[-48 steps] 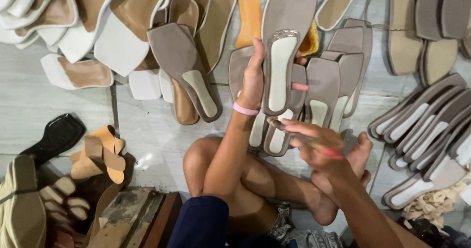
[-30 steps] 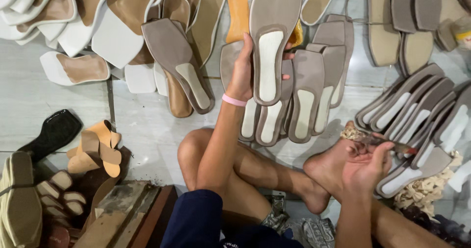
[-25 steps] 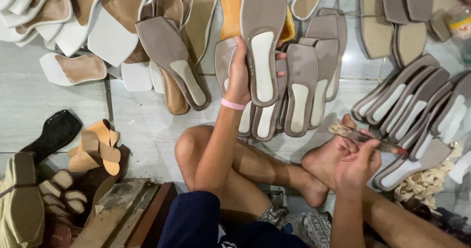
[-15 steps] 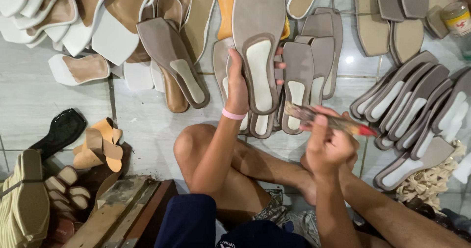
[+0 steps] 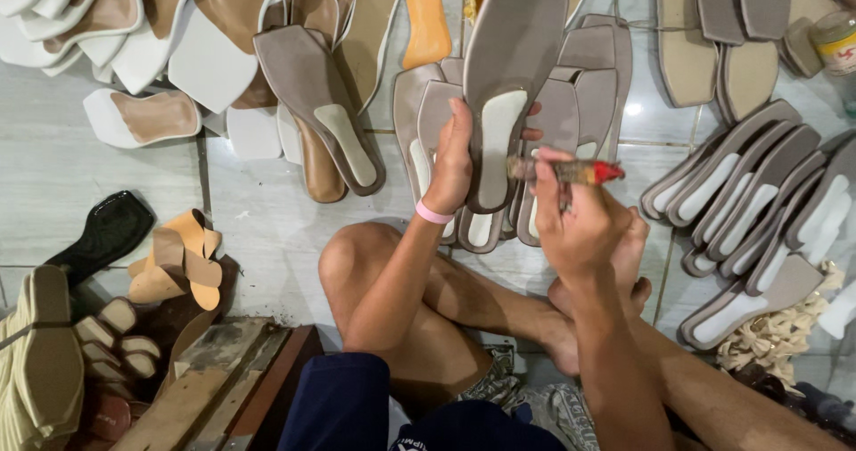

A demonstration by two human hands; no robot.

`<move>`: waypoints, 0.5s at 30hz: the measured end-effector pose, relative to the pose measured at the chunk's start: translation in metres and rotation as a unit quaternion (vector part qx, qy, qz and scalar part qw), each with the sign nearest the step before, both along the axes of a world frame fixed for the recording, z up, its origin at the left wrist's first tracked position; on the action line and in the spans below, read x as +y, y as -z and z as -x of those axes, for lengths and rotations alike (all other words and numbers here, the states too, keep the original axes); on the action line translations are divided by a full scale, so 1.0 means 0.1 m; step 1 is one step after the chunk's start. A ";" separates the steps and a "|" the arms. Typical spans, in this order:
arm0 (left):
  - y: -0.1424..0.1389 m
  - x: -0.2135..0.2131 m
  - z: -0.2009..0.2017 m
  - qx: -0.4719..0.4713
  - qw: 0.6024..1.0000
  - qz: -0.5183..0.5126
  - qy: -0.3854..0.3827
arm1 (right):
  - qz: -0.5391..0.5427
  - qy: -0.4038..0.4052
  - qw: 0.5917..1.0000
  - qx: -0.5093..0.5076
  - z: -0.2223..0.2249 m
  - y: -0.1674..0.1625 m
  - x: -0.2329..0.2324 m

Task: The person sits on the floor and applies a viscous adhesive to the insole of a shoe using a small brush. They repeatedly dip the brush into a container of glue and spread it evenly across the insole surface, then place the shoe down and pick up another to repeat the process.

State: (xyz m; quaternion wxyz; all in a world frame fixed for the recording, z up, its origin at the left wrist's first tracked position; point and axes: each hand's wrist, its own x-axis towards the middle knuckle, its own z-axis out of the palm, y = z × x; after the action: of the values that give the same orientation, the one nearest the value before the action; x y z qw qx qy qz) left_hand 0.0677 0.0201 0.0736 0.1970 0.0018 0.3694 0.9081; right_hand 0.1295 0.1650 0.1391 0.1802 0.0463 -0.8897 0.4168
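Note:
My left hand (image 5: 453, 161), with a pink band at the wrist, holds a long grey shoe insole (image 5: 513, 67) upright; the insole has a pale cream patch at its heel end. My right hand (image 5: 571, 223) grips a small brush with a red end (image 5: 571, 171), held level, its tip touching the cream patch. Both hands are over a row of similar grey insoles (image 5: 571, 103) lying on the tiled floor. I sit with bare legs crossed below.
More grey insoles (image 5: 758, 201) fan out at the right, tan and white soles (image 5: 223, 23) pile up at top left. A black sole (image 5: 102, 232), tan heel pieces (image 5: 178, 268), a wooden box (image 5: 205, 388) and a small jar (image 5: 838, 45) are around.
My right hand rose from near my foot with the brush and brought it to the insole. The left hand kept the insole raised throughout.

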 end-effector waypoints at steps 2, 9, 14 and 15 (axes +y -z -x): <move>0.04 0.00 -0.01 0.022 0.999 0.039 -0.014 | -0.033 0.001 0.999 0.029 0.13 0.07 0.06; 0.23 -0.19 0.23 -0.060 0.996 0.006 -0.069 | 0.244 0.130 0.961 0.027 -0.38 0.06 0.76; 0.18 -0.52 0.22 -0.035 0.990 0.080 -0.113 | 0.314 0.211 0.925 -0.032 -1.06 0.27 1.37; 0.15 -0.55 0.21 -0.017 0.990 0.079 -0.118 | 0.327 0.215 0.919 -0.045 -1.23 0.33 1.44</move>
State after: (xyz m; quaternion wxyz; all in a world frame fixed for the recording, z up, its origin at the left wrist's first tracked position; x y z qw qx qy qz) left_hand 0.0470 -0.0351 0.0583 0.0946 -0.0732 0.4343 0.8928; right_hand 0.2521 0.3094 0.1065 0.2308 -0.2264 -0.6996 0.6372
